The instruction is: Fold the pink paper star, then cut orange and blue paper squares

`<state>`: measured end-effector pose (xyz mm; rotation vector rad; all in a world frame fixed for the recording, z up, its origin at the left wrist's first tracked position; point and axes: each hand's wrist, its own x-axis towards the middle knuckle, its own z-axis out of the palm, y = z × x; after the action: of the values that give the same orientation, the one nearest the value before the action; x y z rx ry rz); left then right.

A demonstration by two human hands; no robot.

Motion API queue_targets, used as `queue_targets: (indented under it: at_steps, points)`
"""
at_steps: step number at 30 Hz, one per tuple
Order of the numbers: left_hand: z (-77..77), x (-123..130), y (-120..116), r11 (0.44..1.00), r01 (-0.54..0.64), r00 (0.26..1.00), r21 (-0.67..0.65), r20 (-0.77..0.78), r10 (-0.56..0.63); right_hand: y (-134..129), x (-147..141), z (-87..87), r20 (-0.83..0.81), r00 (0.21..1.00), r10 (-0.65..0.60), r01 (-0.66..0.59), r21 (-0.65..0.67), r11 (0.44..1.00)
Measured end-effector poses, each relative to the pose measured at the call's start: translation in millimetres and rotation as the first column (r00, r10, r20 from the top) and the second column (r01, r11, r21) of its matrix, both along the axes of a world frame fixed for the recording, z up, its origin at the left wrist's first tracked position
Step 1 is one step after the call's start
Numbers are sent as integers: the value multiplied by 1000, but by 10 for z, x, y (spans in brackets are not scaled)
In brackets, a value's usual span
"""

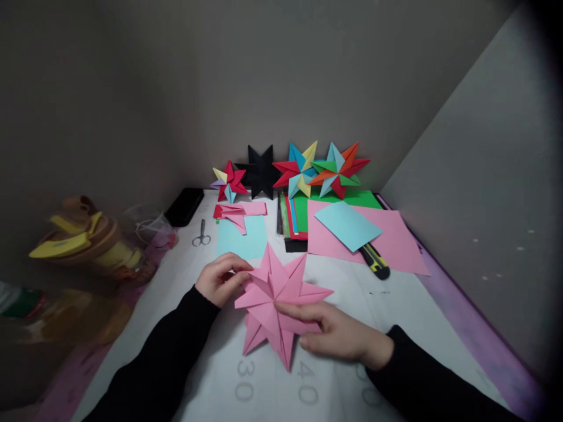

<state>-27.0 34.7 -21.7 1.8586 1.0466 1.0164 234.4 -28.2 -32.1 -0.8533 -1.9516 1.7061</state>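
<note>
A folded pink paper star [292,290] with several points is in front of me, over the white table sheet. My left hand [223,278] pinches the upper left point between thumb and fingers. Across the star's right side lies my right hand [334,331], its index finger stretched out with the tip touching the centre folds. The right thumb is apart from that finger, by the star's lower right edge. My remaining right fingers are mostly hidden. Behind the star are a light blue sheet [241,237] and folded pink paper strips [253,208].
Finished paper stars [301,170] lean on the back wall, one of them a black star [261,170]. Small scissors [202,235] and a phone [185,206] lie at left. A yellow-black cutter [375,261] pokes out from blue paper [347,225] on a pink sheet [400,240].
</note>
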Motion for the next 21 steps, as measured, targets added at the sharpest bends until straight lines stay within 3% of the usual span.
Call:
queue_targets:
  at_steps: [2,6,9,15,21]
  points:
    - [18,3,-4,999,-15,1000,-31,18,16,0,1,-2,2,1000,2,-2,8,1000]
    - [21,15,-28,971,-88,993,-221,63,104,-3,-5,0,4,1000,9,-9,21,1000]
    - [33,13,-25,942,-43,995,-334,66,69,-11,-15,13,13,1000,21,-21,38,999]
    - [74,0,11,931,17,1000,-364,21,-10,-23,-30,50,30,999,36,-38,93,995]
    - [92,-43,-26,918,117,989,-379,131,-73,-40,-44,89,30,998,48,-51,104,993]
